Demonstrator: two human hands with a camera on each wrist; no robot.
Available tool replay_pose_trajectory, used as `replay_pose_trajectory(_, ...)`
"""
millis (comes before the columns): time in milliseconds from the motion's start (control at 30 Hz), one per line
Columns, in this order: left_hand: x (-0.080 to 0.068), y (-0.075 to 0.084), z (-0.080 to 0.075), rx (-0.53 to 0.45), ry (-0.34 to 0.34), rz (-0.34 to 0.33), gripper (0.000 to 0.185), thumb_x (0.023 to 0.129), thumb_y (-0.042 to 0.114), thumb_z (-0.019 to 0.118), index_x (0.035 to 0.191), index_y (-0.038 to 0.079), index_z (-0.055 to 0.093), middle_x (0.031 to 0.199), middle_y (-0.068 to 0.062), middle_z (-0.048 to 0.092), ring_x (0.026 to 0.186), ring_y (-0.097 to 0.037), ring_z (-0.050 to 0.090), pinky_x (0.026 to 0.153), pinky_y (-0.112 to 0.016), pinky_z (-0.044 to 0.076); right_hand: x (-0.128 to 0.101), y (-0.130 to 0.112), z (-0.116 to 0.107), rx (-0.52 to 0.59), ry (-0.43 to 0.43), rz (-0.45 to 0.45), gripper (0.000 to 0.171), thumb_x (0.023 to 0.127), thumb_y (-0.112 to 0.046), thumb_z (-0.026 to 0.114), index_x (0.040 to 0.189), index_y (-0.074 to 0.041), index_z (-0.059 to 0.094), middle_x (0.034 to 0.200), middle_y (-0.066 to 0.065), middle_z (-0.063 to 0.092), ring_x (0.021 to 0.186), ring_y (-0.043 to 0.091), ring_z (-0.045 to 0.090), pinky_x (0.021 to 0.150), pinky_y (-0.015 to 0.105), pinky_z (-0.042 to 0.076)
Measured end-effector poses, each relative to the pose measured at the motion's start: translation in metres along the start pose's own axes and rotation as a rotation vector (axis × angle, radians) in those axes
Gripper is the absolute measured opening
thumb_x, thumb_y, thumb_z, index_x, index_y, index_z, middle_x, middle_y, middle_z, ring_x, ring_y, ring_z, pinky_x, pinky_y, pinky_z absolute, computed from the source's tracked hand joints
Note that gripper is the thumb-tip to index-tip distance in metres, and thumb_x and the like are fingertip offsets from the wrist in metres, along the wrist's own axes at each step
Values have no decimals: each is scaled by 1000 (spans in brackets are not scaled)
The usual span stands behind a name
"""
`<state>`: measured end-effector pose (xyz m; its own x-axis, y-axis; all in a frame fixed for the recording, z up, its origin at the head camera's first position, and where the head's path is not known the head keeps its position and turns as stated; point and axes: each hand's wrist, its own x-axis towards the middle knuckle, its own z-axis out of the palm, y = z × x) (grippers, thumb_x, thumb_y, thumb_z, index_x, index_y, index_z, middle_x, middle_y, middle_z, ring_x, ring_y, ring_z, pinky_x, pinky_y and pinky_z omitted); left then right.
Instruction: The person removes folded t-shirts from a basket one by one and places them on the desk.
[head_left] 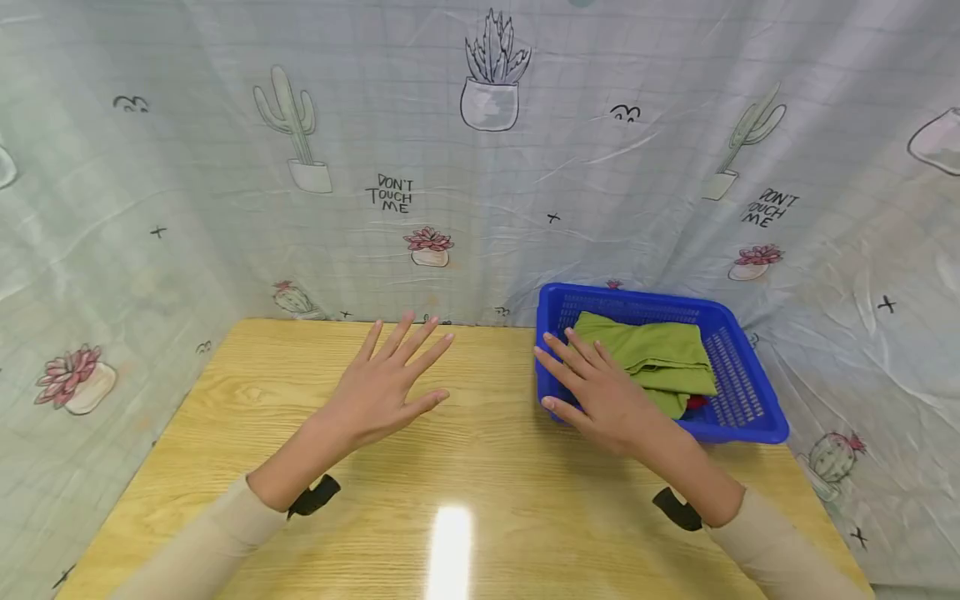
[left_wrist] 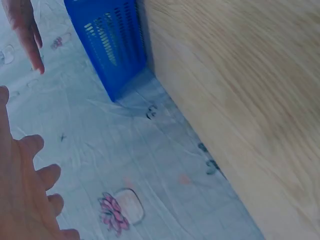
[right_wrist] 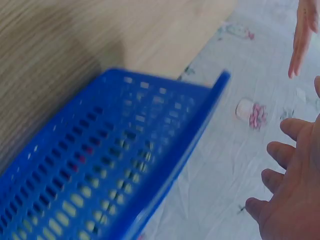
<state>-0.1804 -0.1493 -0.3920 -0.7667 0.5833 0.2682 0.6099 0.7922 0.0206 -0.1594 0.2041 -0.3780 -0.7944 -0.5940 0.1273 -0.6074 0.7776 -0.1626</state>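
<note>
My left hand (head_left: 381,392) is held above the wooden table (head_left: 480,467), its fingers spread and straight, holding nothing. To the right, my right hand (head_left: 606,398) also has its fingers spread, and it overlaps the near left corner of a blue plastic basket (head_left: 750,421) in the head view. Folded green cloth (head_left: 667,354) lies inside the basket, with a bit of red (head_left: 696,402) showing under it. In the right wrist view the slotted basket wall (right_wrist: 95,165) stands beside the right hand (right_wrist: 295,185). The left wrist view shows the left hand (left_wrist: 25,190) apart from the basket.
Behind the table and at its sides hangs a pale curtain (head_left: 480,192) printed with cacti and lettering. The basket stands near the table's back right corner, close to the curtain. A bright light reflection falls on the table's front middle.
</note>
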Motion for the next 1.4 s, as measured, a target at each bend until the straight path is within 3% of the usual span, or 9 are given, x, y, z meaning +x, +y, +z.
replay_pose_trajectory(367, 52, 33, 0, -53, 35, 70, 78, 100, 75, 14, 165, 32, 19, 171, 3, 10, 158, -27, 0, 124, -56, -4, -12, 32, -26, -25, -5, 89, 67, 108, -48, 45, 164, -21, 21, 170, 8, 15, 156, 36, 5, 122, 63, 9)
replay_pose_trajectory(633, 82, 55, -3, -95, 22, 98, 74, 101, 74, 19, 164, 38, 8, 171, 4, 7, 157, -23, -6, 124, -55, -4, -24, 49, -42, -8, 1, 151, 67, 107, -45, 48, 164, -18, 23, 169, 12, 16, 156, 39, 5, 118, 69, 13)
replay_pose_trajectory(933, 111, 75, -2, -122, -21, 89, 72, 100, 75, 17, 163, 41, 8, 171, 7, 5, 157, -24, -5, 124, -55, -6, -35, 65, -55, -48, 11, 214, 66, 108, -47, 45, 164, -18, 25, 169, 14, 18, 155, 41, 9, 117, 71, 14)
replay_pose_trajectory(1133, 127, 84, 2, -138, -47, 80, 71, 101, 74, 20, 162, 42, 4, 171, 8, 2, 155, -19, -14, 124, -55, -5, -41, 74, -63, -42, -7, 262, 66, 108, -47, 45, 164, -18, 25, 169, 15, 16, 155, 41, 7, 117, 70, 12)
replay_pose_trajectory(1400, 150, 99, 3, -203, -75, 81, 71, 101, 73, 22, 163, 42, 7, 171, 7, 5, 157, -23, -6, 124, -57, 0, -47, 92, -69, 8, 15, 275, 64, 109, -46, 43, 163, -15, 27, 168, 20, 17, 153, 47, 9, 117, 69, 13)
